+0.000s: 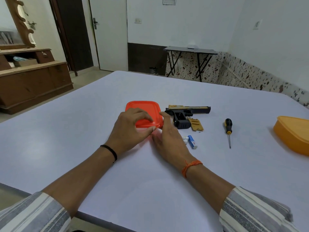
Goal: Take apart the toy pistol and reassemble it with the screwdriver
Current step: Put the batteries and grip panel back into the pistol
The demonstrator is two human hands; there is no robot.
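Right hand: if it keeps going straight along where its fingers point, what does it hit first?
The right hand points away from the person, along the side of the red square plastic lid. Straight on, it would probably meet the black-and-gold toy pistol first, near its rear end, though depth is hard to judge.

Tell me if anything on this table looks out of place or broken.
Nothing looks broken. The toy pistol lies partly dismantled: its tan grip cover is off beside the grip, and two batteries lie loose nearby. The screwdriver rests untouched. Both hands are on the red-lidded container instead.
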